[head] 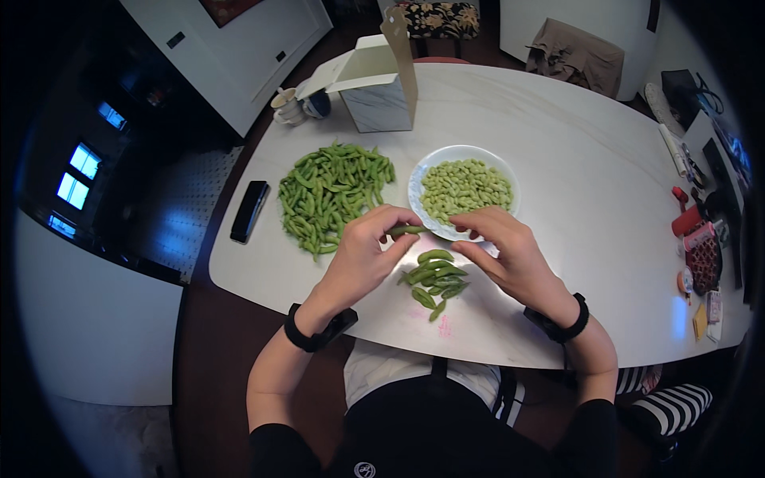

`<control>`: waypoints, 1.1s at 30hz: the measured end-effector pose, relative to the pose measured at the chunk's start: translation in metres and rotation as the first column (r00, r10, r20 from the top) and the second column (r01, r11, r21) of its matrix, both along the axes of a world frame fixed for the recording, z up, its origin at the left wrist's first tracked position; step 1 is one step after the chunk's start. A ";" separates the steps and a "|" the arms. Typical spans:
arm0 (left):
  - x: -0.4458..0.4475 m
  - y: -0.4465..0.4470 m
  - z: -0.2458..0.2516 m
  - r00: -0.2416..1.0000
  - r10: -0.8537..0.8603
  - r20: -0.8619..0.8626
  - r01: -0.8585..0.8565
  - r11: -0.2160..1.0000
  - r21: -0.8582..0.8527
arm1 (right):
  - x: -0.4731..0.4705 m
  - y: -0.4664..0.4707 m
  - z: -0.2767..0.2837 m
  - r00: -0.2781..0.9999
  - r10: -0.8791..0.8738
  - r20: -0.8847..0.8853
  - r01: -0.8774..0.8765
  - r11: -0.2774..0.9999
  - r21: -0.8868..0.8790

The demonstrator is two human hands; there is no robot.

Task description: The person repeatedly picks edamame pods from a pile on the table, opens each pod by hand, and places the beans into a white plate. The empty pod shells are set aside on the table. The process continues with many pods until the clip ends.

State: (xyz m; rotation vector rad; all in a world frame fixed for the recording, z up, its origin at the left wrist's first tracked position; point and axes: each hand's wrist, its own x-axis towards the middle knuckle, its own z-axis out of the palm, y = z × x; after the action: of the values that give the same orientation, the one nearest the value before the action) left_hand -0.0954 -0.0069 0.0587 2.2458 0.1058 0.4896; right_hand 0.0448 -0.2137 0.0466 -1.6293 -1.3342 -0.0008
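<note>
My left hand [373, 251] pinches a green edamame pod [407, 229] between thumb and fingertips, in front of the bowl. My right hand [508, 251] is just right of the pod's tip, thumb and fingers apart, with nothing seen between them. Behind my hands, a white bowl with a blue-patterned rim [416, 179] holds shelled green beans [466, 188]. A large heap of edamame pods [331, 191] lies on the table to the left of the bowl. Between my wrists, a small group of pods [436, 276] rests on the tabletop.
On the white marbled table [574, 179], a black phone [250, 212] lies at the left edge. An open cardboard box [379, 107] and cups [290, 109] stand at the back. Along the right side are a red container [687, 221], a woven basket [704, 263] and small packets.
</note>
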 end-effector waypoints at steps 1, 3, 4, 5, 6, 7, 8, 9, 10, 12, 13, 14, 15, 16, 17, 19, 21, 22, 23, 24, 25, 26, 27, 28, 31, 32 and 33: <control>0.001 -0.010 0.002 0.999 -0.042 0.021 0.042 0.999 0.009 | -0.001 0.000 0.000 1.000 0.014 -0.006 -0.014 1.000 -0.013; 0.005 -0.025 0.004 0.997 -0.063 0.039 0.065 0.997 -0.049 | -0.001 0.001 -0.001 0.999 0.039 0.001 -0.039 0.999 -0.026; 0.007 -0.030 0.004 0.996 -0.070 0.057 0.074 0.995 -0.061 | -0.001 0.000 0.000 0.998 0.064 -0.003 -0.064 0.997 -0.032; 0.009 -0.034 0.004 0.994 -0.079 0.080 0.086 0.992 -0.095 | -0.001 -0.001 0.001 0.997 0.060 -0.044 -0.062 0.997 -0.037; 0.011 -0.037 0.003 0.991 -0.084 0.101 0.096 0.988 -0.120 | -0.001 -0.001 0.001 0.996 0.054 -0.068 -0.057 0.998 -0.038; 0.012 -0.040 0.002 0.989 -0.088 0.120 0.105 0.984 -0.143 | -0.002 -0.001 0.002 0.995 0.042 -0.096 -0.047 0.998 -0.047; 0.013 -0.041 0.001 0.991 -0.089 0.102 0.105 0.982 -0.159 | -0.002 -0.001 0.002 0.991 0.046 -0.122 -0.051 0.998 -0.038; 0.014 -0.042 0.000 0.989 -0.081 0.123 0.107 0.970 -0.217 | -0.002 -0.002 0.002 0.988 0.044 -0.150 -0.051 0.998 -0.039; 0.015 -0.044 -0.002 0.989 -0.069 0.129 0.103 0.955 -0.277 | -0.001 -0.002 0.002 0.984 0.039 -0.173 -0.046 0.998 -0.040; 0.016 -0.046 -0.004 0.994 -0.027 0.106 0.069 0.902 -0.426 | -0.001 0.001 0.001 0.999 0.032 -0.015 -0.031 0.999 0.032; 0.016 -0.047 -0.005 0.997 0.001 0.075 0.038 0.859 -0.510 | 0.000 0.002 0.001 0.997 0.018 0.069 -0.022 0.998 0.064; 0.017 -0.047 -0.005 0.998 0.015 0.054 0.019 0.816 -0.578 | 0.001 0.002 0.001 0.985 -0.030 0.168 0.011 0.994 0.109; 0.017 -0.044 -0.005 1.000 -0.011 -0.010 0.002 0.749 -0.662 | 0.003 0.002 0.001 0.960 -0.084 0.266 0.043 0.987 0.153; 0.017 -0.040 -0.003 0.997 -0.052 -0.060 -0.008 0.684 -0.730 | 0.005 0.002 0.002 0.923 -0.140 0.358 0.070 0.977 0.200; 0.017 -0.037 -0.003 0.988 -0.090 -0.125 -0.043 0.617 -0.786 | 0.006 0.002 0.002 0.892 -0.170 0.420 0.086 0.973 0.212; 0.017 -0.037 -0.003 0.988 -0.121 -0.094 -0.025 0.477 -0.879 | 0.009 0.001 0.003 0.818 -0.228 0.528 0.117 0.965 0.235; 0.017 -0.039 -0.005 0.990 -0.134 -0.040 0.005 0.321 -0.947 | 0.009 0.002 0.004 0.783 -0.223 0.581 0.099 0.966 0.238; 0.018 -0.039 -0.005 0.991 -0.129 -0.046 -0.006 0.293 -0.956 | 0.009 0.002 0.005 0.766 -0.220 0.604 0.092 0.968 0.235; 0.020 -0.039 -0.006 0.991 -0.134 -0.030 0.006 0.260 -0.966 | 0.009 0.002 0.005 0.745 -0.218 0.631 0.083 0.968 0.235; 0.022 -0.040 -0.006 0.991 -0.134 -0.018 0.014 0.229 -0.973 | 0.009 0.002 0.006 0.722 -0.216 0.658 0.075 0.969 0.235; 0.023 -0.042 -0.007 0.991 -0.131 -0.015 0.012 0.205 -0.979 | 0.009 0.002 0.007 0.697 -0.214 0.684 0.067 0.970 0.235; 0.024 -0.044 -0.008 0.992 -0.125 -0.018 0.005 0.183 -0.983 | 0.009 0.001 0.008 0.709 -0.208 0.673 0.071 0.972 0.225; 0.024 -0.046 -0.008 0.992 -0.120 -0.029 -0.009 0.161 -0.987 | 0.007 0.000 0.008 0.722 -0.202 0.662 0.076 0.974 0.215; 0.024 -0.047 -0.008 0.993 -0.119 -0.018 0.000 0.150 -0.989 | 0.006 0.000 0.008 0.734 -0.197 0.650 0.081 0.976 0.204; 0.024 -0.050 -0.008 0.994 -0.107 -0.015 -0.001 0.133 -0.991 | 0.003 0.002 0.007 0.723 -0.213 0.657 0.099 0.973 0.207; 0.025 -0.052 -0.009 0.995 -0.099 -0.021 -0.007 0.140 -0.990 | 0.002 0.002 0.007 0.717 -0.214 0.663 0.105 0.974 0.202; 0.025 -0.053 -0.010 0.996 -0.090 -0.027 -0.014 0.147 -0.989 | 0.002 0.002 0.006 0.711 -0.216 0.669 0.110 0.974 0.197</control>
State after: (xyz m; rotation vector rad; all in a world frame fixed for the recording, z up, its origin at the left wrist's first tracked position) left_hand -0.0703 -0.0602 0.0492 0.8637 0.3158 0.1534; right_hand 0.0463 -0.2115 0.0525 -1.6796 -1.6740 -0.8802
